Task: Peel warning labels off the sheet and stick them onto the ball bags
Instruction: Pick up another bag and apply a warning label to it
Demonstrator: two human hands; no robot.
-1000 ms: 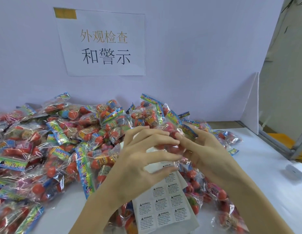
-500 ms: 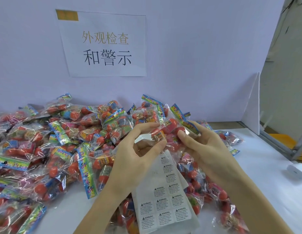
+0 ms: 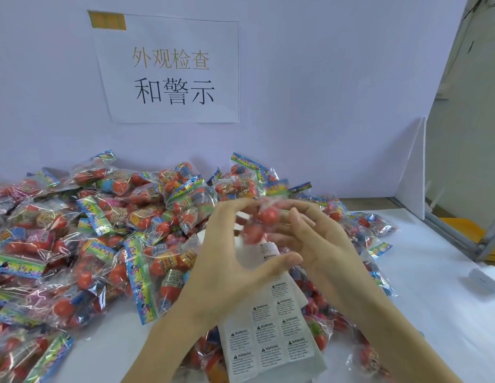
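Both hands meet above the white table (image 3: 440, 322). A clear ball bag (image 3: 261, 221) with red balls, blurred by motion, sits between them. My left hand (image 3: 235, 266) curls its fingers over the bag's top left, and its thumb stretches across the top of the label sheet (image 3: 271, 330). The sheet hangs down from that hand, with several white warning labels in rows on it. My right hand (image 3: 326, 244) pinches the bag's right side between thumb and fingers. How the sheet is gripped behind the left hand is hidden.
A big heap of ball bags (image 3: 102, 230) fills the left and middle of the table, up to the back wall. More bags (image 3: 365, 225) lie behind and under my right arm. A paper sign (image 3: 171, 70) hangs on the wall. A white foam divider (image 3: 412, 175) and a small white object (image 3: 487, 277) are on the right.
The bag has turned and risen between my hands and now looks blurred. My left thumb has come off the bag and dropped across the sheet. My right fingers have spread.
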